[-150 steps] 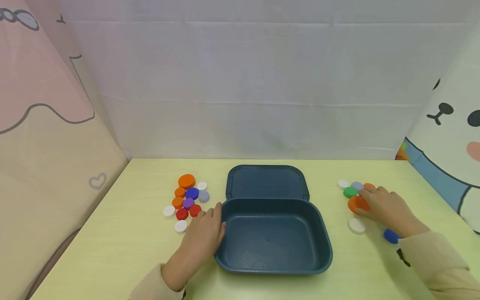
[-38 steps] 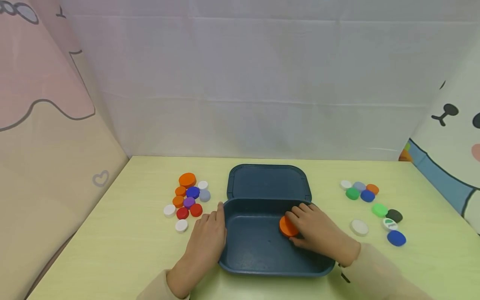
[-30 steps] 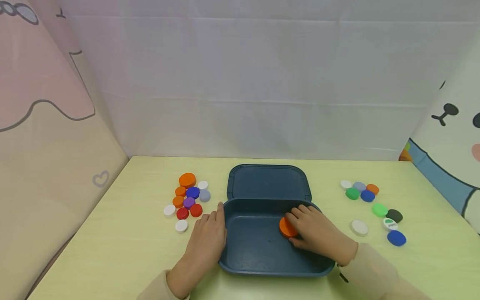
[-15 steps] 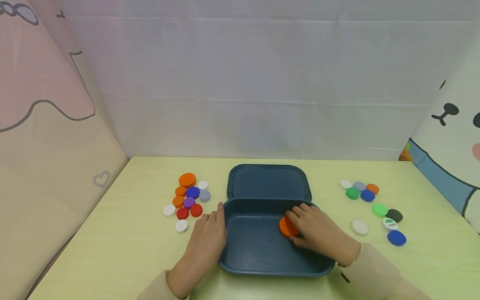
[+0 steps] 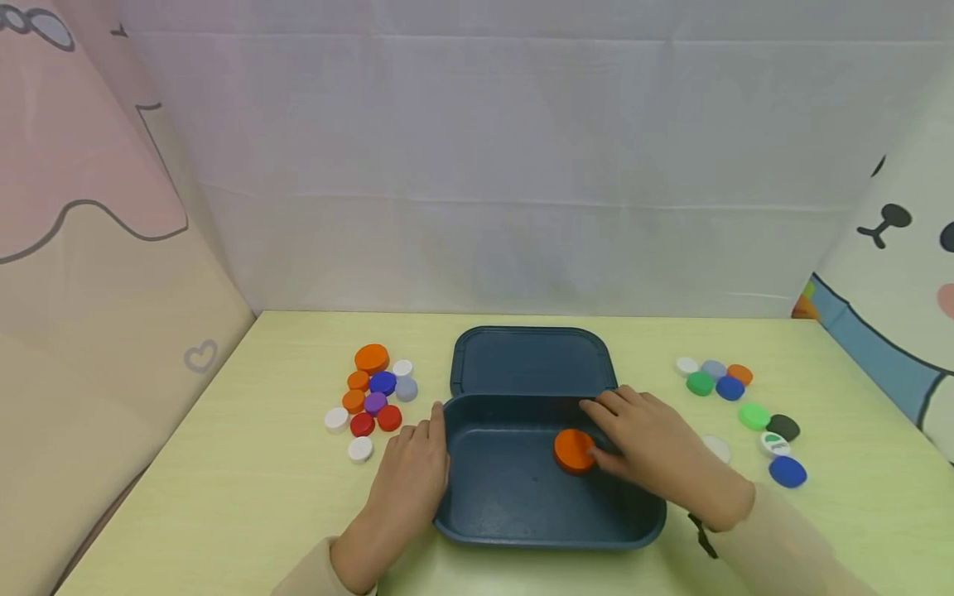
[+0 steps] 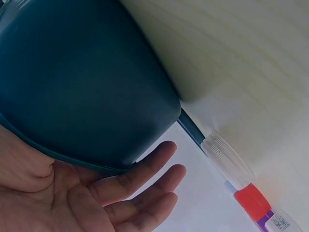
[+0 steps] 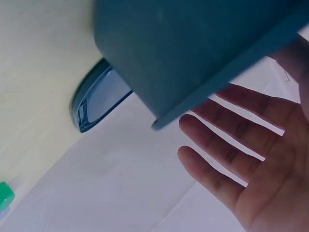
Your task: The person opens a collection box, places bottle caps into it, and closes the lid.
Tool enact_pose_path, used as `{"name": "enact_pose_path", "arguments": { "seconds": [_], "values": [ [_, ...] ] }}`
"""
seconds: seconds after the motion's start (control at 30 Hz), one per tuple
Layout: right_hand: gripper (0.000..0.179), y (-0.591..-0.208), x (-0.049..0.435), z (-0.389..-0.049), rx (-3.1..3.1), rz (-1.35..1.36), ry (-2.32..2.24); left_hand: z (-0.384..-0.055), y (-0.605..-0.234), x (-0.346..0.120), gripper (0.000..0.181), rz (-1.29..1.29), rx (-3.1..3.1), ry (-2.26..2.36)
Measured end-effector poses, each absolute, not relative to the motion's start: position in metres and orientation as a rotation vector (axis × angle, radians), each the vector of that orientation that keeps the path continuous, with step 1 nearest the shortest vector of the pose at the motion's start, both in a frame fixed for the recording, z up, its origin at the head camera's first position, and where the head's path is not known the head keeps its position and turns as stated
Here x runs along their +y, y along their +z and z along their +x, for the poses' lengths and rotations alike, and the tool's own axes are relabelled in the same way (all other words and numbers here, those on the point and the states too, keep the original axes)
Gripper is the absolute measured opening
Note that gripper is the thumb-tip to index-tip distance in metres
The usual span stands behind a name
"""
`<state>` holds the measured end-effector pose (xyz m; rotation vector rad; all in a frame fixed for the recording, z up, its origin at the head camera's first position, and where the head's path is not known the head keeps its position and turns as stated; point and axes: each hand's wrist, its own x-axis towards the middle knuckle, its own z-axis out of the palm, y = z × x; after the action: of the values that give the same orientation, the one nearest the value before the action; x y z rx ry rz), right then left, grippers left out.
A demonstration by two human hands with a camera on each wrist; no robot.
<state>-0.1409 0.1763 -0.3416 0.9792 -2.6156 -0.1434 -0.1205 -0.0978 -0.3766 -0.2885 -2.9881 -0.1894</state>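
A large orange bottle cap (image 5: 574,451) lies on the floor of a dark blue open box (image 5: 514,513), toward its right side. My right hand (image 5: 656,447) hangs over the box's right wall with its fingers spread; its thumb is close to the cap's right edge. In the right wrist view, the right hand (image 7: 256,145) shows loose, nearly straight fingers holding nothing. At the left wall rests my left hand (image 5: 410,472), index finger along the rim. In the left wrist view, the left hand (image 6: 111,198) has extended fingers outside the wall; the thumb is hidden.
A matching blue lid (image 5: 532,360) lies flat behind the box. Several caps are clustered on the left, including another large orange cap (image 5: 372,358) and a purple cap (image 5: 376,404). More lie at right, among them a green cap (image 5: 700,383) and a blue cap (image 5: 787,472).
My right hand took the orange cap from the right cluster into the box, paused there, and has now let go and drawn back to the right. My left hand stays at the rim.
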Motion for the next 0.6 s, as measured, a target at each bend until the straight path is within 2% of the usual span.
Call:
{"name": "enact_pose_path", "arguments": {
  "seconds": [0.6],
  "values": [
    [0.045,-0.334,0.221,-0.135,-2.676,0.765,-0.056,-0.120,-0.376,-0.097,0.058,-0.286,-2.986,-0.180]
  ]
}}
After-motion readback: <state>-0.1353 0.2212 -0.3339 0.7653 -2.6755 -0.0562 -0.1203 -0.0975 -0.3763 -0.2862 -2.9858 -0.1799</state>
